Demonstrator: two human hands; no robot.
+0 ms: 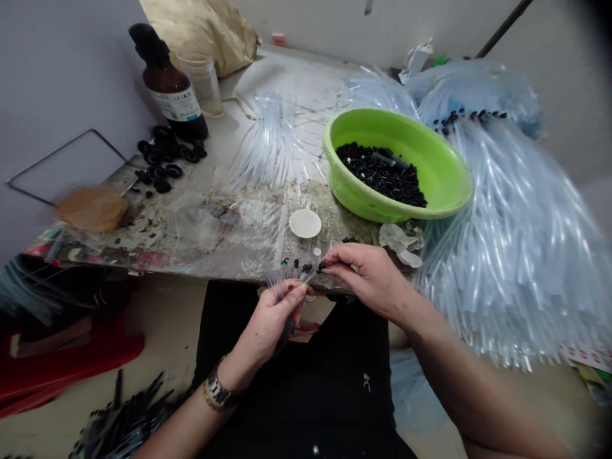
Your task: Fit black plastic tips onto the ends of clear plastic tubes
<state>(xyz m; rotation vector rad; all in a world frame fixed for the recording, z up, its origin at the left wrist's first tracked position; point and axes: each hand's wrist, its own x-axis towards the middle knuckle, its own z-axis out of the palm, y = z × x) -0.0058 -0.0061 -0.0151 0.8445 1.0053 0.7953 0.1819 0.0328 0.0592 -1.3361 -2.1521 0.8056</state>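
My left hand (272, 319) is closed round a small bunch of clear plastic tubes (273, 280) at the table's front edge. Several of these tubes carry small black caps (306, 268) at their ends. Just to the right, my right hand (366, 274) pinches a small black cap (322, 265) between thumb and finger, at the end of a tube in the bunch. Whether that cap is seated on the tube I cannot tell. Behind my right hand stands a green basin (396, 207) holding a heap of small black parts (377, 175).
Bundles of clear tubes (516, 242) hang over the table's right side; more loose tubes (268, 140) lie at the back. A white lid (305, 224) lies before me. At the left stand a brown bottle (172, 95), a plastic cup (203, 83) and black round pieces (165, 156).
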